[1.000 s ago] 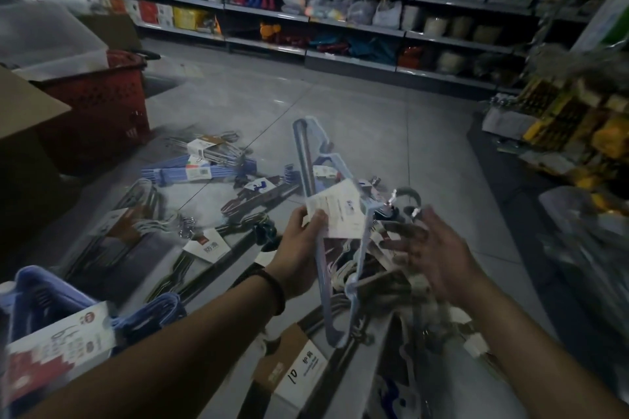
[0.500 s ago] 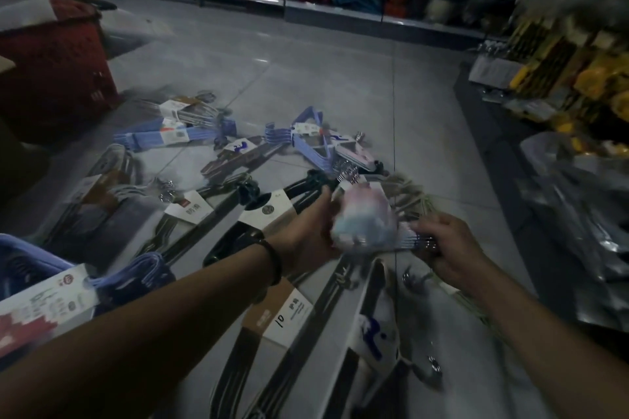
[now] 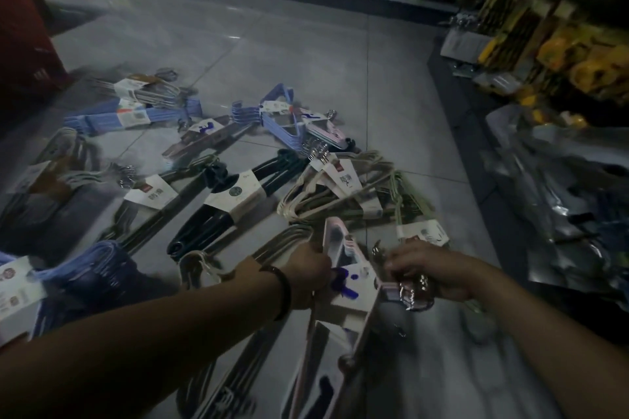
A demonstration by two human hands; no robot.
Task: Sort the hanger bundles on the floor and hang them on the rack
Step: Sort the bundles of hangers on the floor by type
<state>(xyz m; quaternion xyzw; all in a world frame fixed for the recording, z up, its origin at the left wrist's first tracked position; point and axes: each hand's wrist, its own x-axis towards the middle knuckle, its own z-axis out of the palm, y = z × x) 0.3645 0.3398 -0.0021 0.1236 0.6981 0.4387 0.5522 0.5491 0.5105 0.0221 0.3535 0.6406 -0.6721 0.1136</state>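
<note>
We hold a pink bundle (image 3: 357,299) between our hands: the left hand (image 3: 306,277) grips its frame, the right hand (image 3: 432,272) closes round its hooks (image 3: 413,294). Beyond both hands lie other bundles (image 3: 235,196).

The floor (image 3: 306,44) is grey tile with thin dark grout lines. The pale pink hanger bundle (image 3: 334,234) carries a white card (image 3: 357,299) printed with a deep blue figure, and its hooks (image 3: 413,292) are shiny silver. Beyond lie a cream hanger bundle (image 3: 360,177), a pale green hanger bundle (image 3: 405,194), a black hanger bundle (image 3: 282,167) banded white, and a light blue hanger bundle (image 3: 98,119). The wristband (image 3: 285,292) is black, the crate (image 3: 23,44) red, the packets (image 3: 585,61) yellow.
</note>
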